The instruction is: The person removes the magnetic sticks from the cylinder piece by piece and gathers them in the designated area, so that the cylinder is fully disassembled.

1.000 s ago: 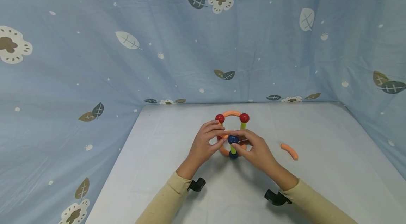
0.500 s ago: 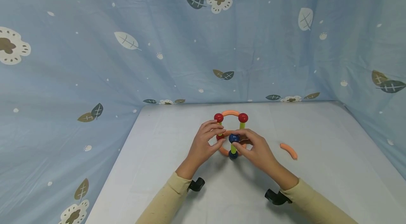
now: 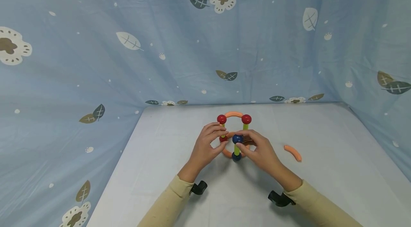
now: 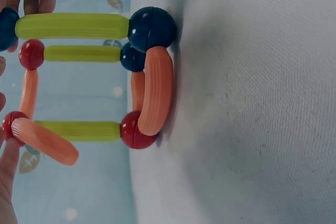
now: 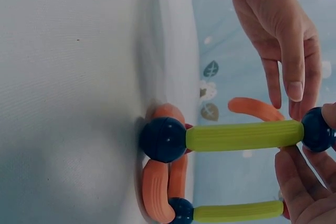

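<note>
A frame of magnetic sticks and balls stands on the white table, with upright lime sticks point(image 4: 79, 26) and curved orange sticks point(image 4: 158, 90). My right hand point(image 3: 259, 149) pinches the upper blue ball point(image 3: 238, 139) between thumb and fingers, atop a lime stick that rises from a lower blue ball point(image 5: 164, 140). My left hand point(image 3: 205, 145) is at the left side of the frame, its thumb and fingers about an upper red ball point(image 4: 14, 124). One curved orange stick point(image 4: 50, 142) juts from that ball with its other end free. Another upper red ball point(image 3: 246, 119) stands at the back right.
A loose curved orange stick point(image 3: 293, 153) lies on the white table point(image 3: 167, 137) right of the frame. Behind rises a blue curtain point(image 3: 179, 41) with leaf and flower prints. Black wrist cameras point(image 3: 280, 199) sit by both sleeves.
My right hand has shifted the upper blue ball slightly right and away, and its lime stick shows more plainly. My left hand has hardly moved.
</note>
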The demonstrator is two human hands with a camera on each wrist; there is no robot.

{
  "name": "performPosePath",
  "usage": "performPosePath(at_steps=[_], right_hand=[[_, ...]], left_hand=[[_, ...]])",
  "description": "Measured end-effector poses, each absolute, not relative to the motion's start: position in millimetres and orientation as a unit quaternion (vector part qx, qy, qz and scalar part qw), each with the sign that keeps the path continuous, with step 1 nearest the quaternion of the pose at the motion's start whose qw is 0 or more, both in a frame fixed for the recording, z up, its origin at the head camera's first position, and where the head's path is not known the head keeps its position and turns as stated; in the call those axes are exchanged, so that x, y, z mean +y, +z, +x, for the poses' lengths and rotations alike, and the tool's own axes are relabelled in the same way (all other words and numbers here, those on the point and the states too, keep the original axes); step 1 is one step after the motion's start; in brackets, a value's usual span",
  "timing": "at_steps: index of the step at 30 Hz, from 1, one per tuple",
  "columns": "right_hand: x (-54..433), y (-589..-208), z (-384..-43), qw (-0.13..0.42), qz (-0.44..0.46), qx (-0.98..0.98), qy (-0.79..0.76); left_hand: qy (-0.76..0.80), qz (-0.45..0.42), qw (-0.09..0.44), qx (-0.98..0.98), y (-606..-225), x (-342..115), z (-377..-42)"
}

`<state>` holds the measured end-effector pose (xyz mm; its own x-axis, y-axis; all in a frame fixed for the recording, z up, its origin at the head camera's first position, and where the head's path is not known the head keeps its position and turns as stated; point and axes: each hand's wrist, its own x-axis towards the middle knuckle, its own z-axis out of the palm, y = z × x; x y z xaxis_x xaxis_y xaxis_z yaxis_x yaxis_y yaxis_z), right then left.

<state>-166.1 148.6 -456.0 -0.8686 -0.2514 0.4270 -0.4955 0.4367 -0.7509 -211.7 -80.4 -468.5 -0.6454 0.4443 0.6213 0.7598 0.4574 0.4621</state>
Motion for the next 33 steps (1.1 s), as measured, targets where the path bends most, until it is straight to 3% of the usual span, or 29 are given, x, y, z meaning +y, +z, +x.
performPosePath(at_steps=[11,33], right_hand=[[148,-454,-167,0.124,0.223,-0.837,0.484],[149,-455,-168,0.128,0.216,-0.842,0.477]], left_hand=[[-0.381,-0.362,0.233,-0.818,-472,-82,-206],[-0.42,-0.303,0.113,-0.848,-496,-67,-190]])
